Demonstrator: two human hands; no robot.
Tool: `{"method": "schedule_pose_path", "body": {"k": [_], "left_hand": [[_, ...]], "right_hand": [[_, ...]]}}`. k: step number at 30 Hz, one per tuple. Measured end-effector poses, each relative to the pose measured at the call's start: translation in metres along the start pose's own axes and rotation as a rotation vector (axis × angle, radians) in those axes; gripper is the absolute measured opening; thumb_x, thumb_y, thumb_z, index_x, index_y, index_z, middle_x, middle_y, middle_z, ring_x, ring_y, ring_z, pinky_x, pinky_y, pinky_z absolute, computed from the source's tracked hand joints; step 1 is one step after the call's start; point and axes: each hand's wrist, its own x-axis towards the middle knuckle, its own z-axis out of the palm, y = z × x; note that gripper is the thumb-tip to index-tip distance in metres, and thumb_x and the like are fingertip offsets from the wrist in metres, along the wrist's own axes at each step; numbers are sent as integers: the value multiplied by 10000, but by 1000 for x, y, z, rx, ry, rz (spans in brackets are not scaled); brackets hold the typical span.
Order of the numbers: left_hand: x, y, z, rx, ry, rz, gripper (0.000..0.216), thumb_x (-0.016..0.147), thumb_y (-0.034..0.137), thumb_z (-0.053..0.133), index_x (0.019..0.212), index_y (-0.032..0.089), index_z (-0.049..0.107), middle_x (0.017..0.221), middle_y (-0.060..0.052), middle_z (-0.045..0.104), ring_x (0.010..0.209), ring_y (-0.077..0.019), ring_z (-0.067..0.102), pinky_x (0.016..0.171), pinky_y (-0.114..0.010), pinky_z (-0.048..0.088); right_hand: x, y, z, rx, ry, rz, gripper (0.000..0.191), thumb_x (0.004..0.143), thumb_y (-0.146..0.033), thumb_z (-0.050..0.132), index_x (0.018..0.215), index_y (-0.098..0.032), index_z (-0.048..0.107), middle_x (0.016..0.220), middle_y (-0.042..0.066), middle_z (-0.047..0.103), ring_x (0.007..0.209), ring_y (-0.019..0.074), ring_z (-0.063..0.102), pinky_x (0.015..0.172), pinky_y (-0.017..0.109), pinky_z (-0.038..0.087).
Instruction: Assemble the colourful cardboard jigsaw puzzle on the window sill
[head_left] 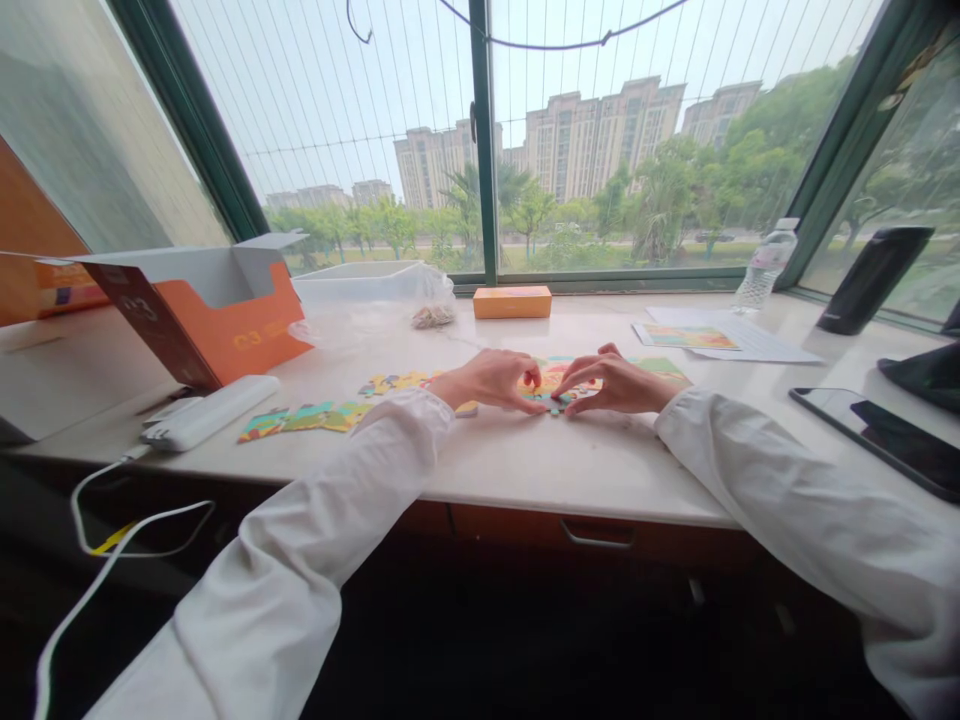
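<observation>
A partly joined jigsaw puzzle (551, 370) in yellow, red and teal lies on the white table, largely covered by my hands. My left hand (491, 382) bends over its left side, thumb low and fingers curled, closed at the near edge. From the other side my right hand (619, 385) pinches with thumb and index finger. Between the two thumbs shows a small teal jigsaw piece (555, 405), which both hands touch. Loose yellow jigsaw pieces (397, 383) lie left of my left hand, with a row of green and yellow pieces (315, 416) farther left.
An orange display box (255, 330), a white power strip (217, 412) and a clear plastic bin (360, 290) stand left. A small orange box (512, 302) sits by the window. At right are papers (757, 335), a water bottle (766, 265), a black cylinder (874, 280) and a phone (877, 435).
</observation>
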Motion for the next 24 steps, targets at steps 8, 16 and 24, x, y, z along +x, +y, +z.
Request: {"method": "schedule_pose_path", "body": {"k": [8,16,24], "left_hand": [[0,-3,1,-16,15,18,523,751,710,625,986,244,668,1040,11,709,922,-184,641,742,-261,397],[-1,-6,0,7,15,34,490,762,700,650,980,266,711,1033,17,723,922,-181,652,747,-258,396],[-2,-6,-3,29,51,42,486,744,722,659,962,300,764,885,19,731,802,-166,656,678,-254,378]], "right_hand": [[-1,3,3,21,-3,18,473,815,-723,606,1109,-388,765,1179,58,691,1071,269,630,963,426,296],[0,5,6,56,-14,47,464,796,-698,648,1116,-383,766,1173,68,676,1082,272,619,988,430,347],[0,5,6,91,4,28,421,805,-678,656,1089,-389,773,1153,56,684,1051,257,632,1052,455,303]]}}
